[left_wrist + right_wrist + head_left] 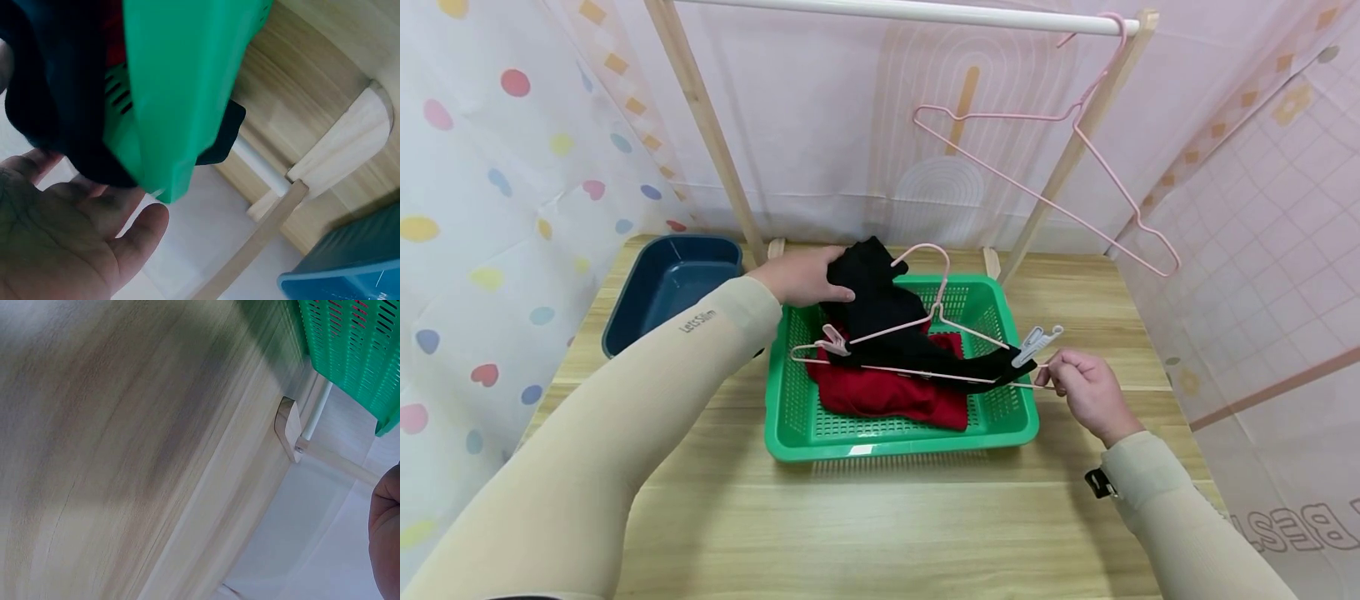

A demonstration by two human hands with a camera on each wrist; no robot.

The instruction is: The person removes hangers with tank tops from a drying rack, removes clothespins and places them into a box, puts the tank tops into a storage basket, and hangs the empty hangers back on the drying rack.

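Note:
In the head view, a pink hanger [938,292] lies over the green basket [917,447], its hook pointing away from me. A black garment [872,287] is clipped along it by a pink clothespin [834,341] on the left and a grey clothespin [1036,346] on the right. My right hand [1086,393] pinches the hanger's right end, beyond the basket's rim. At the basket's far left corner my left hand [805,275] touches the black garment; the left wrist view shows its fingers extended behind the cloth, thumb apart. Underneath lies a red garment [887,393].
A dark blue basin [658,271] stands left of the basket. Behind rises a wooden rack with a white rod [925,10], and another pink hanger [1081,107] hangs from its right end. Patterned sheets surround the wooden table [910,525].

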